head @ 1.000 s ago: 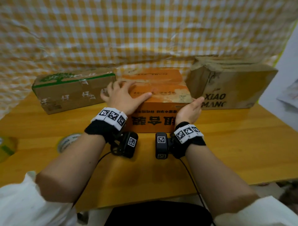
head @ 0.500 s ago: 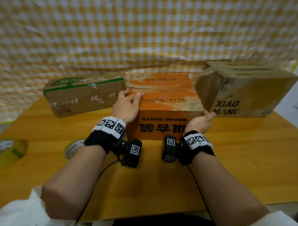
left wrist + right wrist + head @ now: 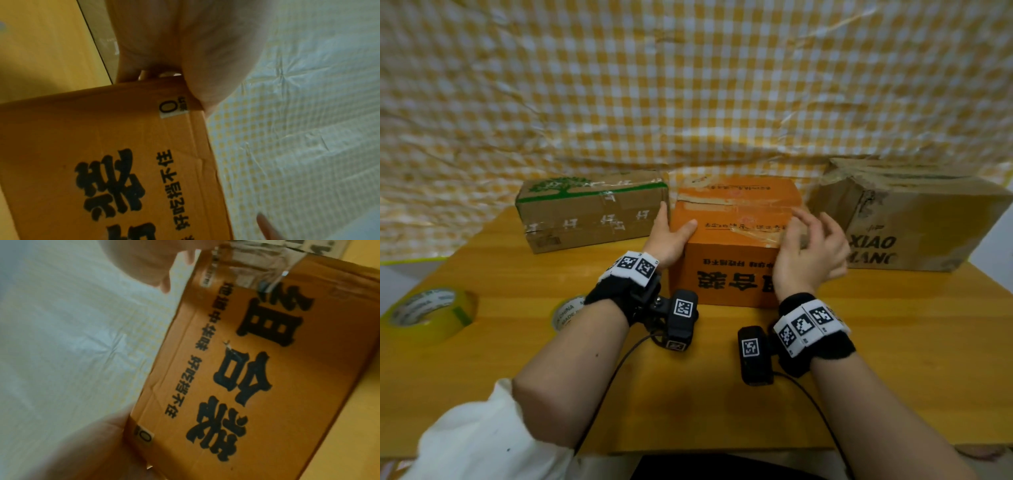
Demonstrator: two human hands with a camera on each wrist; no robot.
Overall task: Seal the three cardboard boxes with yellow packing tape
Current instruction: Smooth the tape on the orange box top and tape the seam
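Note:
The orange box (image 3: 736,240) with black characters stands mid-table between a brown box with a green tree print (image 3: 592,209) and a larger brown box (image 3: 907,222) printed XIAO. My left hand (image 3: 669,234) holds the orange box's top left corner, thumb on the lid and fingers down its left side. In the left wrist view my palm (image 3: 185,48) lies against that corner of the orange box (image 3: 102,162). My right hand (image 3: 811,246) hovers blurred over the right edge with fingers spread, holding nothing. Old clear tape crosses the lid. The right wrist view shows the orange box's front (image 3: 257,369).
A yellow tape roll (image 3: 431,315) lies flat at the left of the wooden table (image 3: 893,342). A second roll (image 3: 568,310) lies partly hidden behind my left forearm. A yellow checked sheet (image 3: 688,85) hangs behind the boxes.
My left hand slid from the orange box's lid to its top left corner. My right hand let go of the front right corner and rose above the right edge.

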